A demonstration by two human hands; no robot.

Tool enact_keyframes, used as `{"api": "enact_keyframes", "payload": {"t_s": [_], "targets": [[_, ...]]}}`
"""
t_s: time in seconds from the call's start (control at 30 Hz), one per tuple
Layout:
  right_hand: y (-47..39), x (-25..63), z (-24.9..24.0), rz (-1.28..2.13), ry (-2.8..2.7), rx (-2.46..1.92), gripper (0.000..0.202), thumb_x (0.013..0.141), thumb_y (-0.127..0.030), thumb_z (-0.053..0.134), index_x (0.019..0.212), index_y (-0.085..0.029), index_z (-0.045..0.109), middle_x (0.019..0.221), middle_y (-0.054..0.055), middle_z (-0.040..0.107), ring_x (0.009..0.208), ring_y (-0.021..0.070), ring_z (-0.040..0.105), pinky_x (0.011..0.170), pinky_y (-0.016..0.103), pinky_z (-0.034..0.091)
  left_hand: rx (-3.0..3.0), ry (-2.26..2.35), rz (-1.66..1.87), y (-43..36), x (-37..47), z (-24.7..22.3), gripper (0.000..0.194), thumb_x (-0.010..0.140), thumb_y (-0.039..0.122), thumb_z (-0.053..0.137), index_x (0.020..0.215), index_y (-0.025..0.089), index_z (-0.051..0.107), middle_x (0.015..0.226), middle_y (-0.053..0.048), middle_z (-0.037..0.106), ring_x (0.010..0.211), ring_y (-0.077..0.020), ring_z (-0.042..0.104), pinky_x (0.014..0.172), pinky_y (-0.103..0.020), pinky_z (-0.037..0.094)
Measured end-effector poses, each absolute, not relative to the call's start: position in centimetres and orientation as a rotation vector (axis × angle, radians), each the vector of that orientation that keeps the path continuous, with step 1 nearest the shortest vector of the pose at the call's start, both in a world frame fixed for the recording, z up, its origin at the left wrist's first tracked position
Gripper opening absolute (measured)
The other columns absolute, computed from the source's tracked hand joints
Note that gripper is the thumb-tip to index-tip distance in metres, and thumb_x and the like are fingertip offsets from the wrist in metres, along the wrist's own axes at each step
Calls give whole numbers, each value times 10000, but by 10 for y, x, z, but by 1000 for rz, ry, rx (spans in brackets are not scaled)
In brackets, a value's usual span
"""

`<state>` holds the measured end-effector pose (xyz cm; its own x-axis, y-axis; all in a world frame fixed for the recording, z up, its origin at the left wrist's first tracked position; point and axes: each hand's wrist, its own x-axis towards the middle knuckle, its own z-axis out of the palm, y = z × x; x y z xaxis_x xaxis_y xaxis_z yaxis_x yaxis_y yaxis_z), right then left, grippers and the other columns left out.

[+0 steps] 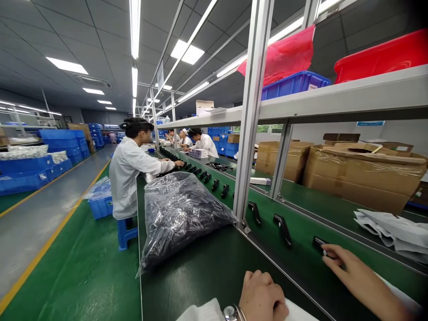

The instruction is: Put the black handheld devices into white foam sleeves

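Blue bins (25,166) heaped with white items line the left of the frame; mid-frame, a clear plastic bag (179,218) bulges with dark contents. The left hand (262,294) lies curled at bottom center — its grip hidden. At lower right, a glossy black device (318,243) rests on a green belt (309,278) — pinched and partly covered by the right hand (354,267), near crumpled white sheeting (394,232).

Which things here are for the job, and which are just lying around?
Probably for the job:
Black gadget at the right grip
Other black gadgets in a row
Green belt under them

Probably just lying around:
Red bin on the shelf
Crumpled white sheet
Cardboard boxes

Can't tell about the plastic bag.
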<state>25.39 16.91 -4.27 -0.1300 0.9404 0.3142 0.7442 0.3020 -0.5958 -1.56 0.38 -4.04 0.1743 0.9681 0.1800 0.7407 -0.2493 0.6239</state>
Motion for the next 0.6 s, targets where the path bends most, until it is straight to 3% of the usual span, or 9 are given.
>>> {"api": "enact_keyframes", "payload": {"t_s": [0.13,0.23,0.33,0.47,0.6], "targets": [[167,188,-32,562,-1972,-1566,561,773,-598,543,1182,-217,589,1148,169,651,1021,360,639,765,450,494,2118,1686,744,1,-16,-32,64,794,205,606,739,201,575,856,-7,548,837,-179,490,786,-369,320],[175,165,-28,634,-1846,-1590,552,734,-469,617,1204,-182,577,1210,201,605,1028,409,612,800,515,447,2070,1711,775,-3,-18,-21,184,720,267,724,794,205,567,875,4,536,876,-192,487,819,-365,322],[185,168,-32,699,-1711,-1607,565,742,-369,613,1266,-174,535,1230,207,583,932,356,647,760,469,460,2077,1658,750,-3,-20,-13,221,702,277,750,751,197,550,853,19,534,853,-180,476,816,-348,316],[178,185,-37,896,-1510,-1528,514,818,-381,504,1282,-159,496,990,144,673,807,282,669,689,415,508,2151,1572,715,-2,-18,-9,142,833,134,564,707,184,521,787,23,527,802,-157,466,791,-327,308],[135,195,-25,1070,-1375,-1272,500,903,-444,416,1335,-192,415,1070,95,665,931,231,668,799,387,540,2218,1576,724,-3,-14,-7,228,927,156,445,709,177,509,779,11,525,791,-160,459,784,-335,309]]}}
